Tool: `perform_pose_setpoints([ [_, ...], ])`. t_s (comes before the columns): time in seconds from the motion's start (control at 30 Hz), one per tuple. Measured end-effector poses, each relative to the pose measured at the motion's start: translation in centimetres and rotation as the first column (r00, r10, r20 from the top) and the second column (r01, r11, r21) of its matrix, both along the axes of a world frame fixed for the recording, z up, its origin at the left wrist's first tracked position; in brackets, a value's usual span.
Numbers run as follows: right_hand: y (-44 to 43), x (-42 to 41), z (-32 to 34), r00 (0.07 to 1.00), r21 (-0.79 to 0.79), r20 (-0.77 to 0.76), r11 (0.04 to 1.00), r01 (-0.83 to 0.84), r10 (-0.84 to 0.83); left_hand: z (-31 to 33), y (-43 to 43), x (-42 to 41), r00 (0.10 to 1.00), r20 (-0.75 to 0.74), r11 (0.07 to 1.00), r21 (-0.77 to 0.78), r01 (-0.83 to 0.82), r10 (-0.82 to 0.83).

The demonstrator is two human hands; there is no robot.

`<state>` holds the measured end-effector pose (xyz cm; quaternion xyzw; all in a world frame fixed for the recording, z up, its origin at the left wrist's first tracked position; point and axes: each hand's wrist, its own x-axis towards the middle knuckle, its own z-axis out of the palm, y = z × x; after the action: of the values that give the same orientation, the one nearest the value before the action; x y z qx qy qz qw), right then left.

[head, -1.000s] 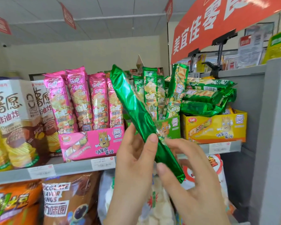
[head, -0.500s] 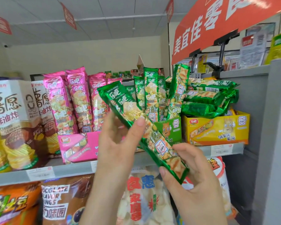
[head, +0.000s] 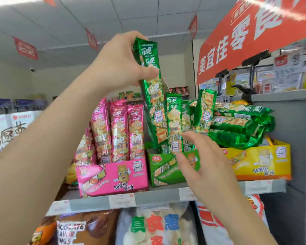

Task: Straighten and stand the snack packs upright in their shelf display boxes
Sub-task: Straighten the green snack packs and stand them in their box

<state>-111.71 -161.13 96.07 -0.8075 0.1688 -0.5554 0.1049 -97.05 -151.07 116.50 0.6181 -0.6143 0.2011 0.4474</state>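
Restocking, top shelf: left hand grips the upper end of a green snack pack, fingers curled round the top seal and thumb across the printed front. The pack hangs nearly upright, its lower end at the back-left corner of the green display box, just beside the pink box. Right hand is loose, its fingers spread and holding nothing, tips right by the standing green packs (contact too close to call). Judgement: this is the slotting-in step. To do it well, lower the pack straight down, face outward, while the right hand parts and steadies the row so the bottom seal does not catch or crumple on a neighbour. A leaning pack at the box's right could tip if nudged. Release only once the base sits on the box floor. Several flat green packs lie piled on the yellow box, so much of the task looks undone.
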Motion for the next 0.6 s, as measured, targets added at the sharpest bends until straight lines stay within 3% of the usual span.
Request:
perform_pose_setpoints([
  [0.2, -0.7, 1.4, 1.9, 0.904, -0.135, -0.406, 0.987, 0.090, -0.137, -0.2, -4.4, 2.4, 0.992, 0.086, 0.978, 0.180, -0.102, 0.088],
  [0.3, -1.0, 1.6, 1.7, 0.866, -0.186, -0.461, 0.975, 0.122, -0.197, -0.7, -6.0, 3.7, 0.974, 0.181, 0.948, 0.264, -0.180, 0.135],
  [0.43, -1.4, 1.6, 1.3, 0.864, -0.241, -0.442, 0.960, 0.145, -0.241, -1.6, -7.6, 4.9, 0.780, 0.578, 0.849, 0.266, -0.457, 0.239],
  [0.5, -1.5, 1.7, 1.2, 0.871, -0.246, -0.432, 0.960, 0.135, -0.233, -2.5, -8.4, 5.1, 0.619, 0.734, 0.749, 0.235, -0.619, 0.280],
  [0.6, -1.5, 1.7, 1.1, 0.873, -0.256, -0.432, 0.959, 0.120, -0.225, -3.1, -9.6, 4.9, 0.424, 0.828, 0.614, 0.127, -0.779, 0.366],
])
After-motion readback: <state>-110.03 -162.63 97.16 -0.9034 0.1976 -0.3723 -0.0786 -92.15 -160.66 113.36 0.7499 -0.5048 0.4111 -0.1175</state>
